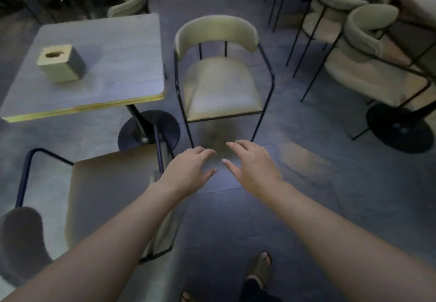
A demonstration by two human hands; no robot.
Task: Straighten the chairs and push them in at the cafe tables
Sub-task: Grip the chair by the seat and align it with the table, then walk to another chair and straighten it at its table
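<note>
We reach both arms forward over the floor; our left hand (188, 169) and right hand (251, 163) are spread, palms down, holding nothing; at twelve o'clock, just past our fingertips, the cream chair (220, 82) faces us beside the table's (106, 42) right edge; at nine o'clock another chair (113, 198) stands close; a tissue box (61, 63) sits on the table.
</note>
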